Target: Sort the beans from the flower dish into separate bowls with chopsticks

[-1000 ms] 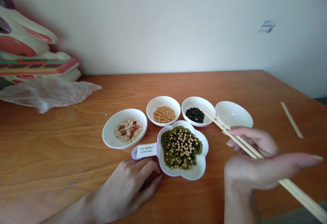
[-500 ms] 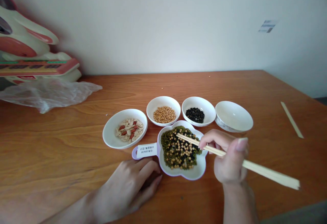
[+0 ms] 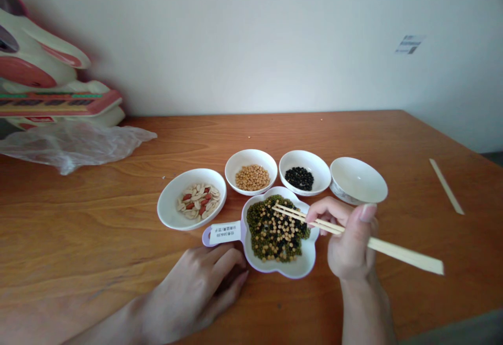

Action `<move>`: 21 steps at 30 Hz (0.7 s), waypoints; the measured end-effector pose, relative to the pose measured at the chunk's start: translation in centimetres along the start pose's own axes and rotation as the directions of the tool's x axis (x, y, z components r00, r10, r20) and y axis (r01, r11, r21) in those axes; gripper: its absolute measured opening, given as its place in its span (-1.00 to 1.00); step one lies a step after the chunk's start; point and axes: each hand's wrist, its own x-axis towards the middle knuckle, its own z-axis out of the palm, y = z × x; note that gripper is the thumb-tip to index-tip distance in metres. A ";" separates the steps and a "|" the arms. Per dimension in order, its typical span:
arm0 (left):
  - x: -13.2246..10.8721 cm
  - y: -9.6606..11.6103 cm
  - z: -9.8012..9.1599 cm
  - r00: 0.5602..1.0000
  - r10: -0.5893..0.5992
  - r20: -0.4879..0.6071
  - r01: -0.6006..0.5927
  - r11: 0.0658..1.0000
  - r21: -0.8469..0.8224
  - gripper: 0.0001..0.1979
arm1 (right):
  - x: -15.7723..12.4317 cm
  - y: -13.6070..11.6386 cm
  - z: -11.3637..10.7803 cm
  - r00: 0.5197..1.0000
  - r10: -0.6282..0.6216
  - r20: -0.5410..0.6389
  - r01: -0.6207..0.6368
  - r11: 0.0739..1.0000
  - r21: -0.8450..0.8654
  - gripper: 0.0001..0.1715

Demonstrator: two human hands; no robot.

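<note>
Between the fingers and thumb of my right hand (image 3: 351, 240) is a pair of chopsticks (image 3: 406, 257). Their tips reach into a flower-shaped white dish (image 3: 307, 263) with a lilac rim and handle, at the far part of the mixed beans (image 3: 261, 229): green, black and pale yellow. Whether the tips pinch a bean is too small to tell. My left hand (image 3: 200, 282) rests on the table just below the labelled handle (image 3: 225, 233), fingers loosely bent, thumb apart, nothing in it.
Behind the dish stand white bowls: one with seeds and red-skinned nuts (image 3: 167, 206), one of yellow beans (image 3: 231, 169), one of black beans (image 3: 322, 174), and a bare one (image 3: 359, 177). A wooden strip (image 3: 447, 186) lies right; a plastic bag (image 3: 78, 143) and toy keyboard (image 3: 58, 101) sit left.
The chopsticks' rear end has swung up and left, and their tips show a little farther apart. My right hand has shifted slightly; my left hand stays in place.
</note>
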 end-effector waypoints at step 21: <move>-0.1 -0.2 0.1 1.000 -0.012 0.021 0.012 1.000 -0.009 -0.89 | 0.3 -1.7 -1.1 0.776 -0.285 -0.563 0.384 0.921 0.062 -0.10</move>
